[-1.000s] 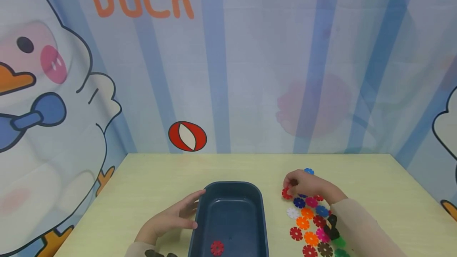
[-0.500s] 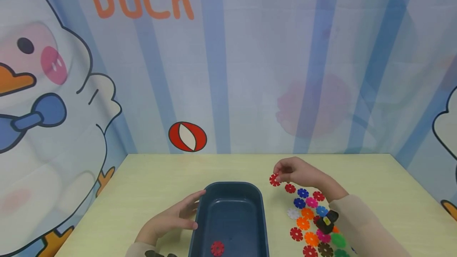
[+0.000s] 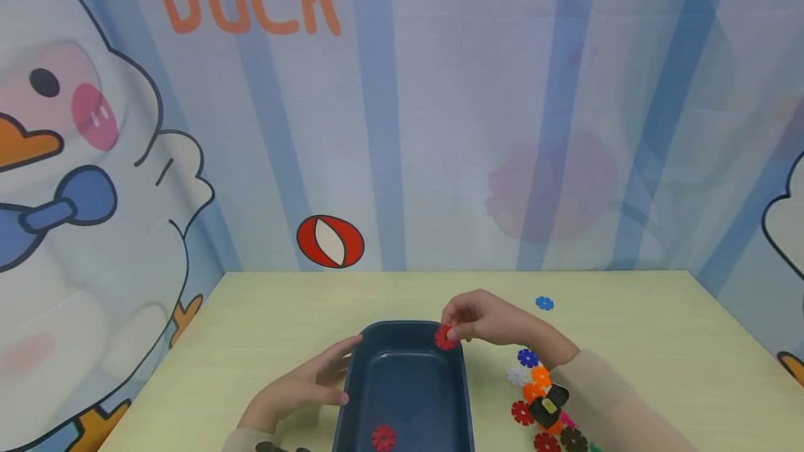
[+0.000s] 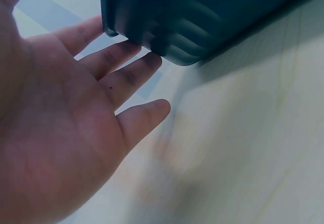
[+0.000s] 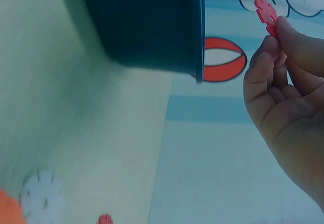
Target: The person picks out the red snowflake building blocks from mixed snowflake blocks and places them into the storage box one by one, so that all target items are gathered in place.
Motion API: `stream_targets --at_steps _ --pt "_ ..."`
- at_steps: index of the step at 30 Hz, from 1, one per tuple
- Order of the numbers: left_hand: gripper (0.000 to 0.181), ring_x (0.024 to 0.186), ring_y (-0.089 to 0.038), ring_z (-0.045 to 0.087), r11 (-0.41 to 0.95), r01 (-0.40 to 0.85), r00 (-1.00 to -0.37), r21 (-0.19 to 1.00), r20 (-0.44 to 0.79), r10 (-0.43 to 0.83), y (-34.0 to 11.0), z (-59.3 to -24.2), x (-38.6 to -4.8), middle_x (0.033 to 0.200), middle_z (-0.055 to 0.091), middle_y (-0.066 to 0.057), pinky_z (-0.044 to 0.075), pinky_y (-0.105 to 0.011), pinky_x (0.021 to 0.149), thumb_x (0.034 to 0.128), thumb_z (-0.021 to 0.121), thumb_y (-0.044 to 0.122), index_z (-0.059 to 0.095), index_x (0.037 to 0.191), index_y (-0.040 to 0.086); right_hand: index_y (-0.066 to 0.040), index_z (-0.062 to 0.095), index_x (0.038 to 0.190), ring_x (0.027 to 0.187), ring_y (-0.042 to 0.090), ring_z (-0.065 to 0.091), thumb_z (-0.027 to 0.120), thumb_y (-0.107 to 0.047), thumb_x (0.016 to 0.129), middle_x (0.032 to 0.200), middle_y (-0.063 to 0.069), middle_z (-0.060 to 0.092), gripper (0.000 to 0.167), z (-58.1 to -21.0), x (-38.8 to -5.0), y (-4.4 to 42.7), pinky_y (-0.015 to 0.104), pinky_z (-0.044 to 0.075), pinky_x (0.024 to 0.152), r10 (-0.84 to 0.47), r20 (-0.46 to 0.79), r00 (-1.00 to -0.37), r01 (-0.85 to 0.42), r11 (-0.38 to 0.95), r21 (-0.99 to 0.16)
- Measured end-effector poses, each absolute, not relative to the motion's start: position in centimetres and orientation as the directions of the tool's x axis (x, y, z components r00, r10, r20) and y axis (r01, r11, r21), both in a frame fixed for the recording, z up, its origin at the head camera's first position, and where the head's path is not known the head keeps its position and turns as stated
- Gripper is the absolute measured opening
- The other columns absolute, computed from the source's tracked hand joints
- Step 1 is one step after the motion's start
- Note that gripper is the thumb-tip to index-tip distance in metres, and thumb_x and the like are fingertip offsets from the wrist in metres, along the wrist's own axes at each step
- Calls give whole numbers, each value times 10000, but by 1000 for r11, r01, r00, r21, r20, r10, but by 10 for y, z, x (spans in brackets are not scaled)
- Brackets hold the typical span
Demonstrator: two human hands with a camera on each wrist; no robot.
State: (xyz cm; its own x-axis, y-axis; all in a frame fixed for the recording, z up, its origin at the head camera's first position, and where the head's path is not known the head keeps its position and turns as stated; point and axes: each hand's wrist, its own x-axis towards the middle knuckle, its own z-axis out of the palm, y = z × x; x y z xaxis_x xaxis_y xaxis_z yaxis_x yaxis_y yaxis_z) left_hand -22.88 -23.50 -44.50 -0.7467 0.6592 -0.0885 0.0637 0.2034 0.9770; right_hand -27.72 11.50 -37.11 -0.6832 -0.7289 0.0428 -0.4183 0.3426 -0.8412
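Note:
Between thumb and fingertips, my right hand (image 3: 493, 319) pinches a red snowflake disc (image 3: 445, 337) over the far right corner of the dark blue plastic bin (image 3: 466, 403). The right wrist view shows that red disc edge-on, above the curled fingers. Another red snowflake disc (image 3: 384, 438) lies on the bin's floor near the front. My left hand (image 3: 301, 389) rests against the bin's left side, thumb and fingers fairly straight. In the left wrist view its fingertips touch the bin's outer wall (image 4: 167, 27).
Right of the bin lie several loose snowflake discs, among them a white one (image 3: 517, 375), a dark blue one (image 3: 527, 358) and a brown one (image 3: 574, 439); the right forearm hides part of them. A light blue disc (image 3: 544, 303) lies farther back. A printed curtain (image 3: 440, 124) hangs behind the table.
My right hand has lifted the red disc from the pile and carried it left to the bin's far right corner. My left hand and the bin have stayed in place.

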Motion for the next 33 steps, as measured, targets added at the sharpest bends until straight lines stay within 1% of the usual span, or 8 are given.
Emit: stream_targets --at_steps 6,10,16,19,25,33 --pt "823 1430 -461 156 199 64 -741 978 -87 666 -236 -445 -229 1593 126 -191 220 -607 1123 889 651 192 160 1547 132 30 627 976 693 141 529 637 -49 902 810 35 643 109 -372 -271 96 298 491 640 -777 49 -628 -414 280 -866" --pt "820 1428 -467 156 202 68 -743 977 -85 664 -235 -445 -229 1592 130 -195 218 -611 1122 888 648 187 162 1546 130 16 636 968 679 113 528 644 -50 899 794 19 630 96 -377 -268 82 315 497 630 -783 44 -620 -403 270 -875" --pt "818 1429 -472 147 208 65 -746 976 -91 660 -234 -445 -229 1592 128 -194 210 -618 1121 889 642 182 157 1546 129 21 647 966 711 89 573 661 -31 883 820 13 653 100 -390 -262 63 232 502 656 -776 3 -631 -337 271 -901" --pt "814 1427 -475 148 213 64 -748 975 -94 656 -234 -445 -229 1591 133 -193 219 -625 1114 891 641 188 161 1546 134 17 658 967 708 93 576 669 -31 876 820 13 657 103 -395 -260 55 229 505 656 -768 -14 -640 -326 288 -900" --pt "808 1428 -475 143 210 63 -742 976 -95 663 -235 -446 -229 1593 121 -192 223 -623 1114 903 633 194 149 1547 128 7 670 957 642 100 563 678 -34 868 790 23 657 98 -403 -258 42 235 501 598 -758 -19 -652 -350 323 -879" --pt "811 1430 -471 142 208 52 -743 977 -102 661 -234 -445 -229 1594 118 -190 224 -622 1114 904 637 199 148 1547 134 15 675 942 656 99 577 661 -2 867 781 26 660 78 -412 -257 33 234 510 585 -736 -84 -671 -261 341 -903"
